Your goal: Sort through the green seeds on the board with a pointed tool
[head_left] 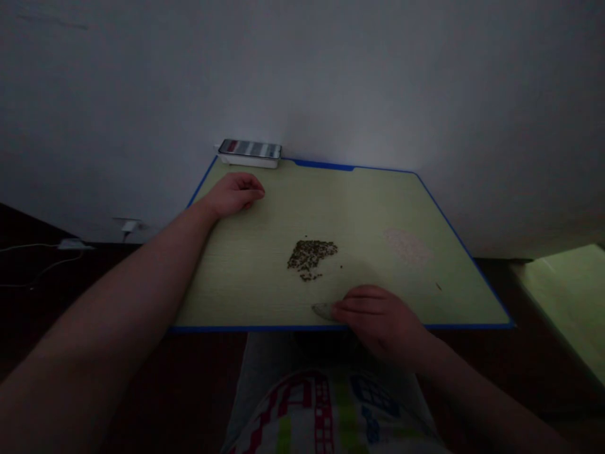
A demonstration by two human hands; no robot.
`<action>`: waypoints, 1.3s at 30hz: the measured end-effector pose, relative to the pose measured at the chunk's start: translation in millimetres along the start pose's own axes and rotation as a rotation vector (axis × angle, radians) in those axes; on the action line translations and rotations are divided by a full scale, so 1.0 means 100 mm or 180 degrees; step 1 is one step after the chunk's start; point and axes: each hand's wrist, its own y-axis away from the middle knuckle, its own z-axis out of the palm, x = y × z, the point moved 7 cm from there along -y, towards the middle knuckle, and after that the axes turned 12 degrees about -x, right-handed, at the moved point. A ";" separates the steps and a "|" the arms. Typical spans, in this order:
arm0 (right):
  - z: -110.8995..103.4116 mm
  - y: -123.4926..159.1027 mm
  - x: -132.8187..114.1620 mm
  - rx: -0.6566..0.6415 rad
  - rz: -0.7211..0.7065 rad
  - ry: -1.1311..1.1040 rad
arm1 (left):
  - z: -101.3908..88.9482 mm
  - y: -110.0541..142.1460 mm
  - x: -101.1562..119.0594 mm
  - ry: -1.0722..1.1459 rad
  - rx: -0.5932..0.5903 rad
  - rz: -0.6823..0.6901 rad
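Note:
My right hand [378,315] is at the front edge of the pale yellow-green board [265,277]. Its fingers pinch a small grey, curved piece with a narrow tip [323,310], whose kind I cannot make out. Beyond that tip lies a loose patch of small dark greenish-brown grains [309,257], with a few strays around it. To the right, pale whitish grains [407,248] are spread in a patch. My left hand [239,192] rests at the board's back left, its fingers curled closed with nothing showing in them.
A phone-like dark slab [250,149] lies on a white box [248,161] at the back left corner, by the wall. A thin brown sliver [438,287] lies on the right. Blue trim [302,328] edges the board. Cables and a white plug [130,227] are low at left.

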 end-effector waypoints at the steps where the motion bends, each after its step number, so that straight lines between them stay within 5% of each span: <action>1: -0.01 0.05 -0.02 0.0016 -0.0034 -0.0002 | 0.00 0.00 0.00 0.0014 -0.0001 0.0005; 5: -0.10 0.19 -0.07 0.0129 -0.0005 -0.0044 | 0.00 0.00 -0.01 0.0003 0.0004 -0.0025; 13: -0.26 0.23 0.37 0.0676 0.1243 0.0487 | -0.01 0.02 -0.01 -0.0012 0.0001 -0.0068; 18: -0.16 0.09 0.52 0.0456 0.1028 0.0506 | -0.01 0.02 -0.01 -0.0070 0.0014 -0.0124; 25: -0.22 0.19 0.33 0.0516 0.0582 0.0236 | -0.01 0.01 -0.03 -0.0042 -0.0011 -0.0102; 32: -0.29 0.33 0.24 0.0720 0.0920 0.0165 | -0.01 0.01 -0.03 0.0001 -0.0002 -0.0053; 39: -0.12 0.10 0.17 0.0455 0.0621 -0.0233 | 0.00 0.02 -0.01 -0.0021 0.0009 -0.0119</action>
